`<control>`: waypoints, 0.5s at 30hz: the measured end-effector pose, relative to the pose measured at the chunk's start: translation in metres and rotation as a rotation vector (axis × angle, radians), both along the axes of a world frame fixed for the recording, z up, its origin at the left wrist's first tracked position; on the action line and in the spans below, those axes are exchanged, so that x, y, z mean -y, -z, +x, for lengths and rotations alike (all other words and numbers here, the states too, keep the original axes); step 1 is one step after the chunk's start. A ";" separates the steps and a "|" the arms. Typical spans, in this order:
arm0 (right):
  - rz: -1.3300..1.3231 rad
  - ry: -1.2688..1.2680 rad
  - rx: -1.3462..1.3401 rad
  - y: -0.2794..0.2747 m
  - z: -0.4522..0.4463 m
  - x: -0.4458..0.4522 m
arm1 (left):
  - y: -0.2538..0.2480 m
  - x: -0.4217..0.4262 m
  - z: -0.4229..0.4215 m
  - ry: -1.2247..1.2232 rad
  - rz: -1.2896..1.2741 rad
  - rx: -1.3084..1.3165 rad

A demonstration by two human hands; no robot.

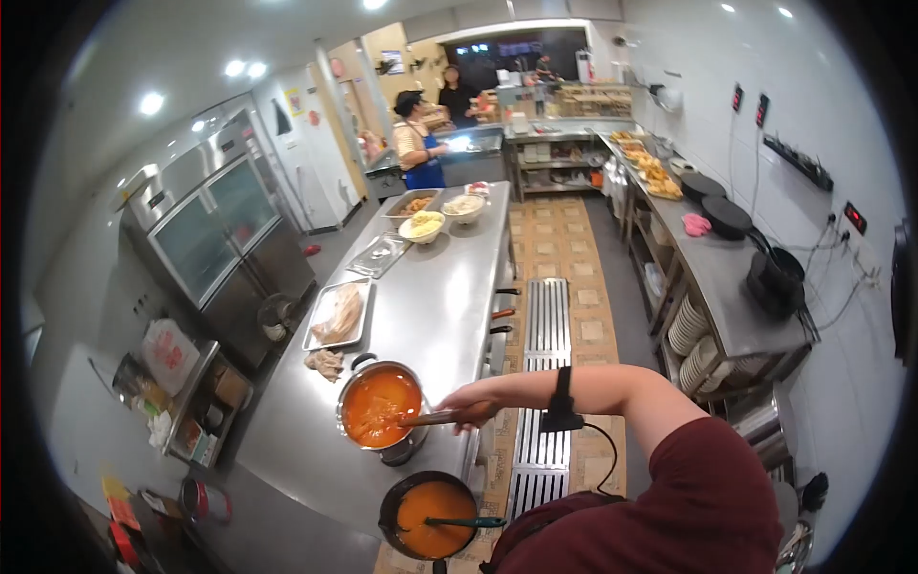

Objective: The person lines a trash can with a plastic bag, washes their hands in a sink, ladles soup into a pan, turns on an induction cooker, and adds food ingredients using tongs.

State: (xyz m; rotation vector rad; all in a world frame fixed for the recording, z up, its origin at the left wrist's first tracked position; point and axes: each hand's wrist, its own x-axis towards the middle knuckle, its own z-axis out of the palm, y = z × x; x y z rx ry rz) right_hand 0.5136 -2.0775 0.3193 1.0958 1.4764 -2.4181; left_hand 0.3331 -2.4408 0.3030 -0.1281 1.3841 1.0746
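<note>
My right hand [475, 408] is closed around the wooden handle [435, 418] of a stirring utensil. Its head is sunk in orange-red, bubbly liquid, so I cannot tell its kind. The liquid fills a steel pot [348, 438] on the steel table. Just below the pot, a dark frying pan [384, 521] contains orange sauce, and a utensil with a dark green handle [469, 522] rests in it. My left hand is out of view. Beside the pot lies a crumpled cloth [325, 364]. Behind it, a white tray [308, 337] carries something pale in clear plastic.
Bowls of food [422, 227] and a clear lid or tray [380, 254] occupy the table's far end. Along the right wall, a counter [736, 325] bears black pans [727, 218] and fried food. A floor drain grate [546, 325] runs beside the table. A person in a blue apron [424, 174] stands beyond.
</note>
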 end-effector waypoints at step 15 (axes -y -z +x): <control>0.244 0.462 -0.353 -0.031 0.347 0.023 | 0.013 -0.135 0.160 0.335 -0.025 0.020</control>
